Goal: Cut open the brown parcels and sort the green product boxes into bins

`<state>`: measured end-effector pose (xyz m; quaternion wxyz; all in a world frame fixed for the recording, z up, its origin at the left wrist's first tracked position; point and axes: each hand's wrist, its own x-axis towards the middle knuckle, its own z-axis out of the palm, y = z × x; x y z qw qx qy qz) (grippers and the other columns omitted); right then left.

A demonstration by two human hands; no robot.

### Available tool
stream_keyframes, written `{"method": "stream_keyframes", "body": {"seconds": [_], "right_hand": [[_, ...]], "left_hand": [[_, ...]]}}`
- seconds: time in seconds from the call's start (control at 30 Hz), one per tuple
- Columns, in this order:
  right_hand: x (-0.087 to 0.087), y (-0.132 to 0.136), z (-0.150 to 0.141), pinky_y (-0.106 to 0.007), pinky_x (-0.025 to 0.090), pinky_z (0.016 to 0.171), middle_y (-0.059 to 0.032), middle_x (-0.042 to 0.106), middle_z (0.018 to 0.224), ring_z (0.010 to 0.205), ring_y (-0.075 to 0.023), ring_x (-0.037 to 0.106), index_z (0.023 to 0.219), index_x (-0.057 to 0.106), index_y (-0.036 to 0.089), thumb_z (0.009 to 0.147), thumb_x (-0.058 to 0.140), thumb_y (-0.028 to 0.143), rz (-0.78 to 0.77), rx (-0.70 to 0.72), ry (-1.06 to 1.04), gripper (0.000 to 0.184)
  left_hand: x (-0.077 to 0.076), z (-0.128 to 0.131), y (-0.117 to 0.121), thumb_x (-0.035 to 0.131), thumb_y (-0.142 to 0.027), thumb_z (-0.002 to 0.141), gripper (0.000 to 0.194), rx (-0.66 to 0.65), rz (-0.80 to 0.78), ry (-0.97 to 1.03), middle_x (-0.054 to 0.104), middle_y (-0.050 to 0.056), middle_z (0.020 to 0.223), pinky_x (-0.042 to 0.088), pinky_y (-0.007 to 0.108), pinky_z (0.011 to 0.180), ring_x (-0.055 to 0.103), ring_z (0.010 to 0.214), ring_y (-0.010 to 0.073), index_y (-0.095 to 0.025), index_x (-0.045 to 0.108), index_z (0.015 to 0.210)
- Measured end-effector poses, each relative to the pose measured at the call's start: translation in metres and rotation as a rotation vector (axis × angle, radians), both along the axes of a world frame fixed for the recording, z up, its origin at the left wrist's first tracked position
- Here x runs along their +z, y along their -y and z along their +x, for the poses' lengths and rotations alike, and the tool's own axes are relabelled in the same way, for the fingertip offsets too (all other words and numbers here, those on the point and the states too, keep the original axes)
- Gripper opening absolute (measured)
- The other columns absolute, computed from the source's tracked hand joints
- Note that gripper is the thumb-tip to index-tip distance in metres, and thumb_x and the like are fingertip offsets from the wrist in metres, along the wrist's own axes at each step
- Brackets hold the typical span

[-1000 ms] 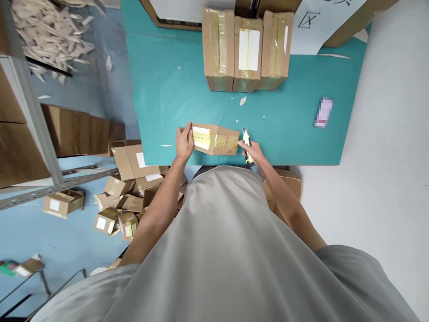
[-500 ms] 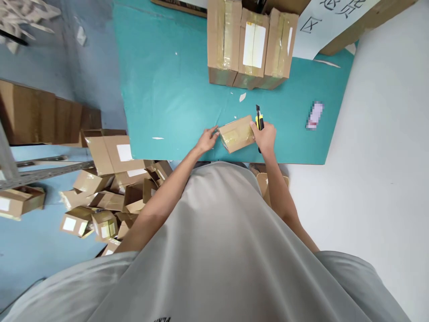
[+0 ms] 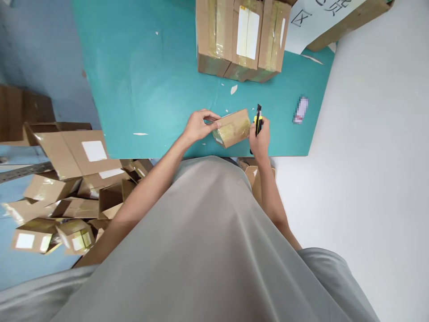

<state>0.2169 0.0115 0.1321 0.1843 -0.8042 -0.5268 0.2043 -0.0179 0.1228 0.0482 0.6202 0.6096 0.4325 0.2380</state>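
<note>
A small taped cardboard box lies near the front edge of the teal tabletop. My left hand grips its left end, thumb on top and fingers behind. In my right hand is a black and yellow utility knife, held with the blade pointing away from me. The knife stands just off the box's right end, and my right thumb is close to that end; whether it touches cannot be made out.
Three taped cardboard boxes stand together at the back of the table. Paper scraps and a blurred-out pale item lie on the surface. Opened cartons are heaped on the floor at left. A handwritten sign is at back right.
My left hand has moved from touching the box's left end to gripping it. The box is turned slightly, and my right thumb has come off its top. The whole view has shifted.
</note>
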Motion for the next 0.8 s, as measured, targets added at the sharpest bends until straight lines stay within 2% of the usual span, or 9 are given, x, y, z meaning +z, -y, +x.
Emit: {"method": "stream_keyframes", "body": {"seconds": [0.1, 0.2, 0.33, 0.43, 0.5, 0.57, 0.63, 0.7, 0.8], "right_hand": [[0.013, 0.027, -0.026, -0.055, 0.055, 0.121, -0.0205, 0.067, 0.147, 0.143, -0.0331, 0.065, 0.154, 0.06, 0.024, 0.118, 0.041, 0.05, -0.046, 0.032, -0.022, 0.048], [0.017, 0.038, -0.042, -0.056, 0.055, 0.123, -0.0213, 0.06, 0.159, 0.154, -0.0336, 0.057, 0.157, 0.06, 0.025, 0.117, 0.039, 0.049, -0.095, 0.015, -0.009, 0.051], [0.008, 0.03, -0.034, -0.06, 0.053, 0.124, -0.0249, 0.057, 0.164, 0.157, -0.0367, 0.055, 0.161, 0.058, 0.022, 0.117, 0.034, 0.054, -0.09, -0.165, 0.031, 0.059], [0.001, 0.025, -0.023, -0.053, 0.056, 0.121, -0.0245, 0.065, 0.156, 0.147, -0.0354, 0.065, 0.16, 0.06, 0.019, 0.116, 0.036, 0.063, -0.114, -0.17, 0.039, 0.066], [-0.003, 0.025, -0.022, -0.046, 0.061, 0.114, -0.0236, 0.068, 0.154, 0.138, -0.0334, 0.072, 0.161, 0.06, 0.02, 0.114, 0.037, 0.07, -0.137, -0.157, 0.049, 0.073], [-0.006, 0.027, -0.026, -0.042, 0.063, 0.109, -0.0229, 0.07, 0.153, 0.133, -0.0318, 0.075, 0.163, 0.058, 0.02, 0.114, 0.033, 0.075, -0.131, -0.193, 0.055, 0.078], [-0.008, 0.028, -0.032, -0.039, 0.064, 0.105, -0.022, 0.071, 0.152, 0.131, -0.0309, 0.076, 0.167, 0.054, 0.019, 0.114, 0.029, 0.076, -0.109, -0.261, 0.038, 0.081], [-0.008, 0.026, -0.037, -0.039, 0.065, 0.102, -0.0205, 0.071, 0.151, 0.127, -0.0311, 0.078, 0.168, 0.053, 0.021, 0.114, 0.032, 0.077, -0.109, -0.31, -0.02, 0.08], [-0.003, 0.021, -0.038, -0.04, 0.067, 0.098, -0.0175, 0.075, 0.143, 0.117, -0.0303, 0.081, 0.164, 0.056, 0.024, 0.112, 0.043, 0.075, -0.13, -0.369, -0.175, 0.074]], "left_hand": [[-0.006, 0.0, -0.007, 0.091, -0.06, 0.084, 0.047, -0.012, -0.009, 0.04, 0.082, 0.009, 0.108, 0.066, 0.046, 0.104, 0.079, 0.106, 0.0292, -0.019, 0.086, 0.106], [-0.009, -0.001, -0.006, 0.09, -0.06, 0.085, 0.048, -0.027, -0.008, 0.058, 0.082, 0.009, 0.108, 0.066, 0.049, 0.105, 0.079, 0.108, 0.0303, -0.018, 0.085, 0.108], [-0.011, -0.008, 0.011, 0.078, -0.053, 0.096, 0.043, 0.013, -0.012, 0.067, 0.08, 0.011, 0.123, 0.067, 0.048, 0.106, 0.077, 0.118, 0.0298, -0.019, 0.081, 0.121], [-0.017, -0.015, 0.027, 0.071, -0.049, 0.1, 0.043, 0.03, -0.017, 0.084, 0.074, 0.012, 0.137, 0.065, 0.049, 0.111, 0.073, 0.129, 0.0299, -0.021, 0.075, 0.132], [-0.023, -0.016, 0.036, 0.076, -0.051, 0.096, 0.053, -0.019, 0.017, 0.073, 0.07, 0.013, 0.146, 0.061, 0.051, 0.117, 0.069, 0.138, 0.0322, -0.023, 0.07, 0.141], [-0.031, -0.014, 0.044, 0.087, -0.056, 0.087, 0.082, -0.106, 0.067, 0.031, 0.061, 0.018, 0.158, 0.053, 0.054, 0.125, 0.057, 0.153, 0.0377, -0.02, 0.06, 0.156], [-0.037, -0.008, 0.05, 0.091, -0.065, 0.083, 0.109, -0.187, 0.113, -0.027, 0.051, 0.023, 0.169, 0.041, 0.058, 0.133, 0.037, 0.167, 0.0428, -0.012, 0.046, 0.167], [-0.042, 0.0, 0.054, 0.083, -0.076, 0.088, 0.115, -0.225, 0.152, -0.068, 0.044, 0.024, 0.173, 0.03, 0.062, 0.136, 0.023, 0.172, 0.0446, -0.006, 0.041, 0.169], [-0.041, 0.007, 0.052, 0.077, -0.082, 0.09, 0.118, -0.211, 0.225, -0.073, 0.043, 0.027, 0.173, 0.028, 0.064, 0.136, 0.027, 0.17, 0.0455, -0.006, 0.038, 0.171]]}}
